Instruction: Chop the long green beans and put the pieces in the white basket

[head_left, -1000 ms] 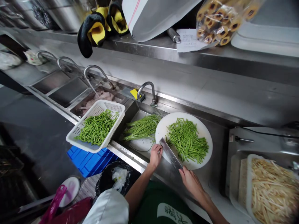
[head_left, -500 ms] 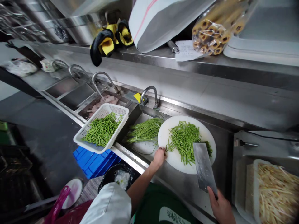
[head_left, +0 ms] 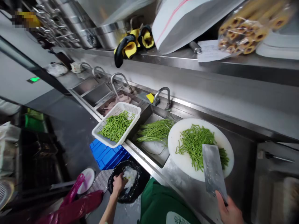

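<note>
My right hand [head_left: 230, 210] is closed round the handle of a cleaver [head_left: 213, 168]. Its broad blade lies over the right part of a round white cutting board [head_left: 174, 141], against a heap of cut green stems [head_left: 196, 143]. My left hand [head_left: 119, 183] hangs over a bin lined with a black bag [head_left: 114, 168], its fingers loosely apart and pointing down. Nothing can be made out between them. Crumpled clear plastic [head_left: 130, 175] and small scraps lie in the bin beside the hand.
Long green stems [head_left: 155, 130] lie in the sink left of the board. A white perforated basket [head_left: 137, 112] of cut stems straddles the sink edge above a blue crate [head_left: 106, 154]. Water runs from a tap [head_left: 119, 74] behind. A laden shelf [head_left: 173, 59] runs overhead.
My left hand has left the board's near-left edge and moved down and left over the bin. The cleaver stays by the heap in my right hand. The view has swung left.
</note>
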Demonstrator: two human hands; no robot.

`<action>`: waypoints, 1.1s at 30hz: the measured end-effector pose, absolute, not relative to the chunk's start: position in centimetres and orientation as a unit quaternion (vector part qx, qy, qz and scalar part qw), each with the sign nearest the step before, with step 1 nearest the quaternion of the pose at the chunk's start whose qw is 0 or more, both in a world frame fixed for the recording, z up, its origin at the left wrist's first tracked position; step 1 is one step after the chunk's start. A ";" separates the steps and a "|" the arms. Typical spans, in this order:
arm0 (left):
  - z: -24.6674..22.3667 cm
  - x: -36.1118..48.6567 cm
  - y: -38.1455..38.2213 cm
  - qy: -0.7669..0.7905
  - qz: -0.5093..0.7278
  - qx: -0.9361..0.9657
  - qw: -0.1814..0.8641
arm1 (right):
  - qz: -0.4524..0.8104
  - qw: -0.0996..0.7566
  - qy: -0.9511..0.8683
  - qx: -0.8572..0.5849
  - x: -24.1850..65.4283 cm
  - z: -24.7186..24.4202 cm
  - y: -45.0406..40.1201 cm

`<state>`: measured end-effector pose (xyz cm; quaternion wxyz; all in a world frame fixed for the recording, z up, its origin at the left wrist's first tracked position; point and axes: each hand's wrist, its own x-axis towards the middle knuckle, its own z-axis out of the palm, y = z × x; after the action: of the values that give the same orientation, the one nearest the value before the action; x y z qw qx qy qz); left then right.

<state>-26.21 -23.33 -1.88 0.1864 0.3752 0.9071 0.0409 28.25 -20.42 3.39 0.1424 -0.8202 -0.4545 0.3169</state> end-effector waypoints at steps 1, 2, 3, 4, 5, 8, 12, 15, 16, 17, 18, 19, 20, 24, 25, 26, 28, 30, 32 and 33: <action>-2.1 -26.1 -23.3 0.902 0.052 0.389 0.181 | 0.301 0.156 -0.466 -0.817 28.0 3.8 -20.4; -2.2 -25.2 -22.6 0.886 0.080 0.415 0.188 | 0.287 0.166 -0.476 -0.814 27.7 4.2 -20.5; -2.2 -23.5 -21.2 0.862 0.116 0.449 0.206 | 0.272 0.176 -0.483 -0.813 27.6 4.5 -20.6; -2.0 -21.1 -19.3 0.829 0.155 0.484 0.232 | 0.258 0.186 -0.487 -0.813 27.5 4.8 -20.8; -1.6 -18.1 -17.2 0.786 0.193 0.523 0.269 | 0.246 0.194 -0.488 -0.815 27.5 4.9 -21.0; 0.3 -7.3 -10.2 0.645 0.278 0.641 0.309 | 0.233 0.212 -0.477 -0.820 27.7 4.9 -22.4; 2.5 2.9 -3.8 0.487 0.228 0.796 0.280 | 0.256 0.218 -0.451 -0.827 28.2 4.6 -24.9; 2.6 4.5 -2.3 0.443 0.145 0.846 0.258 | 0.253 0.214 -0.423 -0.843 28.5 4.5 -26.9; 2.4 4.1 -2.4 0.442 0.132 0.850 0.254 | 0.251 0.211 -0.415 -0.849 28.5 4.4 -27.6; 2.1 3.4 -2.6 0.443 0.128 0.851 0.252 | 0.251 0.204 -0.409 -0.853 28.5 4.3 -28.2; 1.7 2.6 -3.2 0.447 0.132 0.848 0.252 | 0.251 0.194 -0.409 -0.856 28.5 4.2 -28.8; 1.2 1.8 -3.9 0.455 0.145 0.841 0.254 | 0.250 0.182 -0.418 -0.854 28.4 4.1 -29.3; 0.7 0.9 -4.7 0.466 0.164 0.830 0.259 | 0.250 0.168 -0.434 -0.849 28.2 3.9 -29.8; -0.9 -1.3 -8.5 0.544 0.241 0.752 0.282 | 0.257 0.104 -0.508 -0.815 26.8 3.3 -30.6; -1.2 -1.5 -9.2 0.560 0.253 0.735 0.285 | 0.267 0.079 -0.525 -0.804 26.3 3.2 -30.4; -1.4 -1.6 -9.8 0.572 0.262 0.723 0.287 | 0.276 0.051 -0.542 -0.792 25.7 3.3 -30.1; -1.6 -1.4 -10.5 0.582 0.274 0.709 0.289 | 0.279 -0.002 -0.577 -0.767 24.5 3.7 -29.1; -1.6 -1.1 -10.7 0.584 0.280 0.704 0.292 | 0.265 -0.032 -0.601 -0.754 23.3 4.5 -27.9; -1.7 -1.0 -10.7 0.584 0.286 0.700 0.295 | 0.253 -0.058 -0.615 -0.745 22.5 5.4 -26.7; -1.7 -1.0 -10.7 0.584 0.289 0.698 0.295 | 0.249 -0.071 -0.621 -0.740 22.2 5.8 -26.2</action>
<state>-0.98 -10.68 -1.66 0.2953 0.6985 0.5844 0.2888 22.24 -26.18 5.83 -0.0706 -0.7398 -0.6209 0.2493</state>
